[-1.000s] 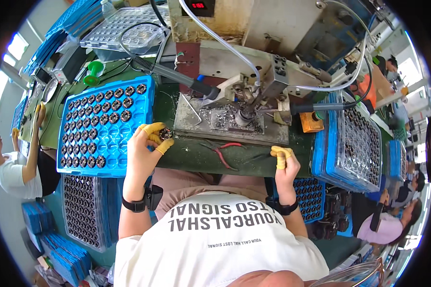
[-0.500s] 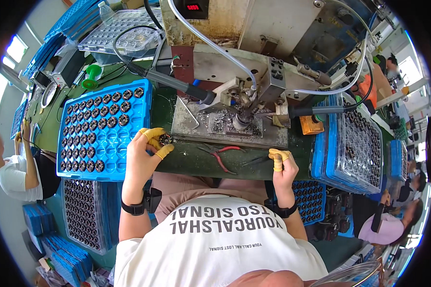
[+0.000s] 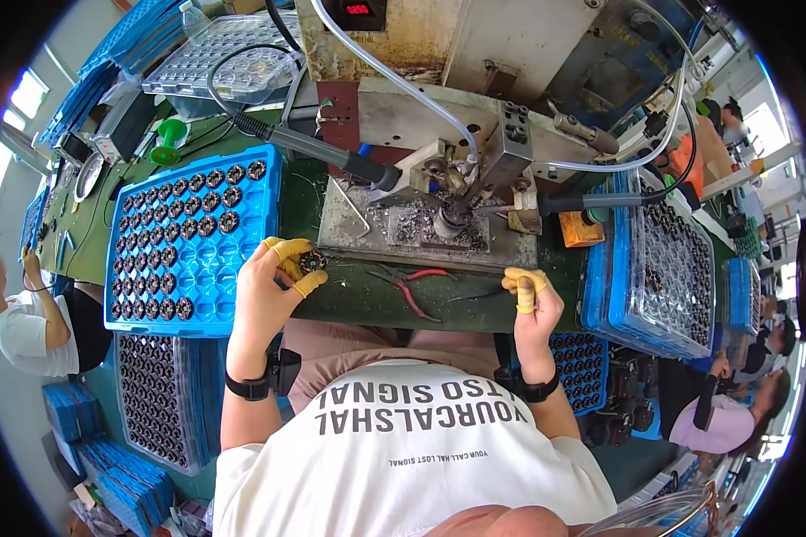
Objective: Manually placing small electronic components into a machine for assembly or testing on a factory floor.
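My left hand (image 3: 273,282), with yellow finger cots, pinches a small round wound motor core (image 3: 312,261) between thumb and fingers, just in front of the machine's metal base. On the right, my right hand (image 3: 535,300), also in yellow finger cots, is closed. From its fingertips a thin dark tool, apparently tweezers (image 3: 476,295), points left over the bench; the grip itself is partly hidden. Red-handled pliers (image 3: 414,291) lie between my hands. Beyond them, the machine's fixture (image 3: 454,224) stands among scattered metal chips. To the left, a blue tray (image 3: 215,309) holds rows of similar cores.
Stacked trays (image 3: 613,309) stand at the right. An orange block-shaped container (image 3: 582,229) sits by the base, and a hex key (image 3: 354,210) lies on it. Grey-handled tools with cables (image 3: 331,157) flank the fixture. A green spool (image 3: 168,143) is at the back left. Other people sit at both sides.
My right hand has shifted slightly right, and the thin tool at its fingertips lies at a flatter angle. My left hand keeps the core in nearly the same place, slightly turned.
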`<state>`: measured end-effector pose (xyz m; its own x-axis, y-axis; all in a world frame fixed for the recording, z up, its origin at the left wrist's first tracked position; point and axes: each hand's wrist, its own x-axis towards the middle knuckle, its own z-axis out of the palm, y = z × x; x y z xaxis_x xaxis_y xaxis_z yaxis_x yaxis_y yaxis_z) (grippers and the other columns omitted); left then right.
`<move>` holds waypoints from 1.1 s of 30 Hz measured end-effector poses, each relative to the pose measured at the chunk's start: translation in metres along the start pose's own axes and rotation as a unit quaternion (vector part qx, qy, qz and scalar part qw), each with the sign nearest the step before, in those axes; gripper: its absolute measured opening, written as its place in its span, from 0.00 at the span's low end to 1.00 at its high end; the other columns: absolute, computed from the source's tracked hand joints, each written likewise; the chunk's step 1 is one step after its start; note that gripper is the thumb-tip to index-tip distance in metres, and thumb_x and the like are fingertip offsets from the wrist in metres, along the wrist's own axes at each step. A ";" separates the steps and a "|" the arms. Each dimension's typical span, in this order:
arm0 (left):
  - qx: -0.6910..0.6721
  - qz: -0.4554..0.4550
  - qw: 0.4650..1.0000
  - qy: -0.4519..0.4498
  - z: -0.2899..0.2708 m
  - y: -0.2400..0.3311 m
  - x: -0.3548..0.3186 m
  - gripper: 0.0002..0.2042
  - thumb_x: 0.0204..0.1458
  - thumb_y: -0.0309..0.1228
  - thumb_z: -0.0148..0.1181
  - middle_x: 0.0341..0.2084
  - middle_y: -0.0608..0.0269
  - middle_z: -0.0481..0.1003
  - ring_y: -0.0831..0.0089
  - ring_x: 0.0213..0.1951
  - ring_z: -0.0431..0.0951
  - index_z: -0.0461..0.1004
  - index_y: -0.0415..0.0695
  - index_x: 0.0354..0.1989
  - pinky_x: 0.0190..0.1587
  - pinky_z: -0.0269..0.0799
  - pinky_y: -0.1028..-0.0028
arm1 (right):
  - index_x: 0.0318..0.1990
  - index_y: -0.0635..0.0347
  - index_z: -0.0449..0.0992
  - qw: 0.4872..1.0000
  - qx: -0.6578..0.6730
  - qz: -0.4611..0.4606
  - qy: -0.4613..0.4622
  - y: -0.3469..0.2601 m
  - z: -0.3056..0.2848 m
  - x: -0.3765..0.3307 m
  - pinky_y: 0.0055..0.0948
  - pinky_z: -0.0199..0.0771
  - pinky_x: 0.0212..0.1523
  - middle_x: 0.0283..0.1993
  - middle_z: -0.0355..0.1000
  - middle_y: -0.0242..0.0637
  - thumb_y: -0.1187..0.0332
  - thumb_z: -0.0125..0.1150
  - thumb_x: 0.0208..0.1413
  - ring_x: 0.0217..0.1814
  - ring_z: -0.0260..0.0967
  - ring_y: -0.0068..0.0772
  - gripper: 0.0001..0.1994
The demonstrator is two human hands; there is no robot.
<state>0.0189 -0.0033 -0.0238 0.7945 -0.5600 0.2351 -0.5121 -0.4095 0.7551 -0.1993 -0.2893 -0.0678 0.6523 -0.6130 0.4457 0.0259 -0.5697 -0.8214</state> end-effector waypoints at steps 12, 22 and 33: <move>-0.015 -0.015 1.000 0.001 -0.001 0.009 0.001 0.18 0.39 0.24 0.74 0.31 0.65 0.74 0.79 0.27 0.72 0.80 0.39 0.42 0.31 0.70 0.80 | 0.49 0.60 0.78 0.994 0.088 -0.053 -0.035 -0.027 0.066 0.064 0.24 0.67 0.44 0.44 0.75 0.33 0.61 0.75 0.49 0.44 0.70 0.26 0.22; -0.077 0.211 0.974 0.041 0.074 0.089 0.061 0.20 0.39 0.31 0.76 0.41 0.52 0.77 0.55 0.41 0.78 0.80 0.39 0.42 0.47 0.74 0.66 | 0.51 0.62 0.77 0.990 0.142 -0.018 0.010 -0.024 0.026 0.062 0.23 0.66 0.49 0.49 0.72 0.31 0.68 0.72 0.54 0.46 0.67 0.22 0.18; -0.112 0.151 0.979 -0.079 0.088 0.079 0.084 0.24 0.42 0.32 0.77 0.37 0.57 0.75 0.66 0.37 0.79 0.77 0.35 0.46 0.42 0.74 0.71 | 0.52 0.62 0.77 0.991 0.102 0.039 0.075 0.014 -0.022 0.030 0.21 0.64 0.49 0.49 0.73 0.29 0.66 0.73 0.53 0.44 0.64 0.19 0.20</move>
<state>0.0164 -0.1459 0.0024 0.5484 -0.7426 0.3843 -0.6171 -0.0492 0.7854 -0.1959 -0.3284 -0.0581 0.5394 -0.7337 0.4132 0.1424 -0.4042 -0.9035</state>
